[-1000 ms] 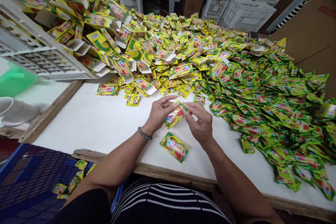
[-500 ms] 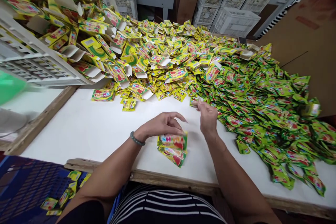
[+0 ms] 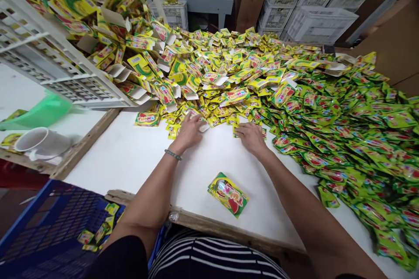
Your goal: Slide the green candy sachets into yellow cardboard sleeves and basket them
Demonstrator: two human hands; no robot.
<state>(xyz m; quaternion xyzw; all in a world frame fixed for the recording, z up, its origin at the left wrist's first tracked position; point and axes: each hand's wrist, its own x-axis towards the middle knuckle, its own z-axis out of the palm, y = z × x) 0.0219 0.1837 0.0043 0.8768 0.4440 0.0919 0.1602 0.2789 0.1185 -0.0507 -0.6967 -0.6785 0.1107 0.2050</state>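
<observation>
My left hand (image 3: pixel 189 130) reaches to the near edge of the pile, its fingers curled over an open candy box (image 3: pixel 190 112) whose white flap pokes out beside the thumb. To the right, my right hand (image 3: pixel 252 138) has its fingertips closed at a small yellow candy sachet (image 3: pixel 235 129). A green sachet (image 3: pixel 264 132) lies partly behind that hand. Closer to me, a flat yellow-green candy box (image 3: pixel 228 195) lies on the white table (image 3: pixel 144 157); whether a second lies beneath it cannot be seen.
A tipped white crate (image 3: pixel 75 80) spills open boxes at left. Green sachets (image 3: pixel 330 139) heap at right. One box (image 3: pixel 147 119) lies at the pile's left edge. A white mug (image 3: pixel 44 141) stands beyond a wooden strip (image 3: pixel 88 144). A blue basket (image 3: pixel 49 222) sits below.
My left hand set its box down onto the one near me, then moved forward to the open box. My right hand let go of that box and moved forward to the sachets.
</observation>
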